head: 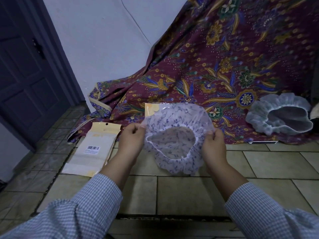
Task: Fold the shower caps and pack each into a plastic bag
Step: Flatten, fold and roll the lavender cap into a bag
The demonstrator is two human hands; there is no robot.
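A clear shower cap [176, 121] printed with small blue figures is held up over the tiled floor, its elastic opening facing me. My left hand [131, 142] pinches its left rim and my right hand [214, 145] pinches its right rim. A plastic bag with a yellow header [99, 147] and a barcode label lies flat on the floor left of my left hand. Another yellow-topped bag [151, 109] shows partly behind the cap. A plain white shower cap [279, 118] lies open on the patterned cloth at the right.
A maroon floral cloth [224, 57] drapes from the wall down onto the beige tiled floor [189, 192]. A dark door [25, 69] stands at the left. A white flat object [262, 142] peeks from under the cloth's edge.
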